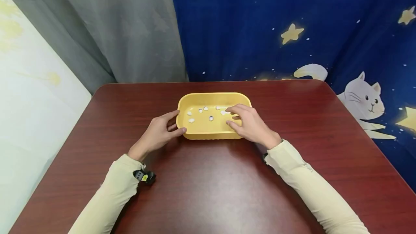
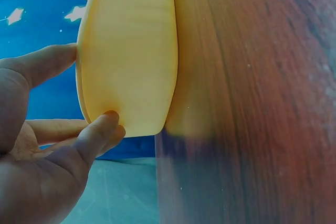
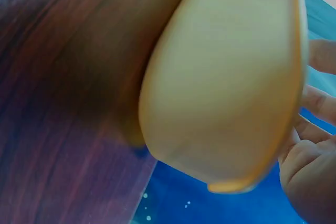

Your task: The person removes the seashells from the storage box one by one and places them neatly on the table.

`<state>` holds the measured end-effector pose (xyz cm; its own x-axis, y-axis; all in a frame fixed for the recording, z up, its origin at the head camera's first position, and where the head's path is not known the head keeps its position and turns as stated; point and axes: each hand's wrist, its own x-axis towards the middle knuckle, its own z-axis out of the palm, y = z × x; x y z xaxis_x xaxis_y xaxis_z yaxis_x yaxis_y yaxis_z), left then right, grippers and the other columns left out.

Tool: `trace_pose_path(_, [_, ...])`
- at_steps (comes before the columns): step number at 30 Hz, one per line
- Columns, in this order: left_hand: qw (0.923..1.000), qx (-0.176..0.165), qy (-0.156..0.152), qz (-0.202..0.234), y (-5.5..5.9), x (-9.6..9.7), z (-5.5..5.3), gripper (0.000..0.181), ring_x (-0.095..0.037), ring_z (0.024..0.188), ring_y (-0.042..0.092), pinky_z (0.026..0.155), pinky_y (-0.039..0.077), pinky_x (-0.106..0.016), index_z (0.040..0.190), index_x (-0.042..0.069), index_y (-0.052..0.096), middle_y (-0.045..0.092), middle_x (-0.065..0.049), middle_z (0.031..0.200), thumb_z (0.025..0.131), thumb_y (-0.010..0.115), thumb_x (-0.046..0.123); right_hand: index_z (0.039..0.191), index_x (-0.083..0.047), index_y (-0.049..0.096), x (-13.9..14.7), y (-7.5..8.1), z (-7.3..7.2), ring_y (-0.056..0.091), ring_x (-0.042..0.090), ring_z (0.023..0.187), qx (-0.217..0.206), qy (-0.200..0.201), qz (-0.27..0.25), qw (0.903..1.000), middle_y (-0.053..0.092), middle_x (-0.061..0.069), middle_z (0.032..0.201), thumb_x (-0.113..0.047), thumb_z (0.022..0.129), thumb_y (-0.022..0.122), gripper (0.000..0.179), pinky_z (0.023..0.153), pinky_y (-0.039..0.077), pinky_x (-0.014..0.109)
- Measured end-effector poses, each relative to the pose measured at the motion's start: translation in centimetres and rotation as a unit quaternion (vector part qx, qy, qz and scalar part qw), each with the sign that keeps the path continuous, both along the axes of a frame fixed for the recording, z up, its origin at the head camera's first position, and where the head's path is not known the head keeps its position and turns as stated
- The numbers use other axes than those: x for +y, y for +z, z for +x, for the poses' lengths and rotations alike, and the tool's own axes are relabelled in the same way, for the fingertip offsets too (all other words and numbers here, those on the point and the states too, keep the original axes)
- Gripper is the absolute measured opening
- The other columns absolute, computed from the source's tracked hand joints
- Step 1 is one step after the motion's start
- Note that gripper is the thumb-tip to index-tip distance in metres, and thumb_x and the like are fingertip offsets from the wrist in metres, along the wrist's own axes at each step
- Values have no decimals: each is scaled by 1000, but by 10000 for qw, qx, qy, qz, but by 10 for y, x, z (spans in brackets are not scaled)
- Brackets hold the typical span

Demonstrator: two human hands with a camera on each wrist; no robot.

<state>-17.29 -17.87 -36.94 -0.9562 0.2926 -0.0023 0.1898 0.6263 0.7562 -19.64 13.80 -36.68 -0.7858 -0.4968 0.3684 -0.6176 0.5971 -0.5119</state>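
Observation:
A yellow plastic tub point(image 1: 211, 136) with rounded corners sits on the table in the head view. Several small white pieces point(image 1: 191, 120) and a shiny, clear gem-like bead point(image 1: 211, 118) lie scattered on its floor. My left hand point(image 1: 159, 131) rests spread fingertips on the left end, thumb at the near corner. In the left wrist view, fingertips point(image 2: 110, 119) touch the outer wall. My right hand point(image 1: 248, 122) reaches over the right end, fingers apart above a white piece near the far side. In the right wrist view, the tub point(image 3: 220, 87) hides part of the right fingers.
The dark red-brown table point(image 1: 208, 187) extends around the tub on all sides. Behind its far edge hang a grey curtain point(image 1: 130, 28) and a blue curtain point(image 1: 240, 28) with stars and a cat. A pale patterned surface point(image 1: 35, 75) stands at the left.

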Motion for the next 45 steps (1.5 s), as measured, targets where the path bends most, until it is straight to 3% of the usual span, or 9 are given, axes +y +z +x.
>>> trace_pose_path(6, [9999, 29, -35, -134, 1, 2, 0, 78, -25, 129, 60, 95, 54, -34, 153, -1, 37, 42, -20, 157, 92, 75, 27, 115, 2, 71, -7, -6, -6, 74, 23, 87, -56, -20, 286, 9996, 73, 18, 109, -12, 89, 73, 30, 78, 61, 33])
trace_pose_path(14, [9993, 56, -50, -376, 5, 0, 0, 78, -24, 130, 59, 96, 54, -37, 153, -1, 37, 44, -19, 156, 91, 74, 28, 104, -2, 77, -20, -3, -18, 66, 17, 73, 233, 65, 903, 9956, 76, 10, 93, -8, 85, 76, 20, 70, 54, 30])
trace_pose_path(30, [9997, 27, -9, -245, 3, -1, 0, 77, -23, 127, 61, 95, 55, -34, 153, 0, 38, 44, -19, 156, 91, 76, 26, 106, -6, 78, -44, 4, -34, 65, 16, 72, -266, 182, 1459, 9888, 76, 5, 85, -8, 84, 75, 22, 72, 52, 31])
trace_pose_path(35, [9998, 13, -14, -180, 2, -2, 0, 76, -23, 126, 62, 94, 54, -33, 153, 0, 39, 44, -18, 156, 91, 75, 25, 106, -10, 79, -50, 4, -36, 65, 17, 77, -421, -5, 1629, 9857, 76, 3, 85, -9, 85, 74, 22, 75, 53, 32])
trace_pose_path(45, [9997, 83, -72, -232, 3, -3, 1, 76, -24, 126, 62, 95, 54, -35, 152, 0, 40, 45, -17, 156, 91, 75, 26, 101, -19, 81, -61, -2, -36, 59, 17, 71, -513, -579, 2004, 9767, 70, -2, 75, -6, 81, 70, 26, 59, 48, 31])
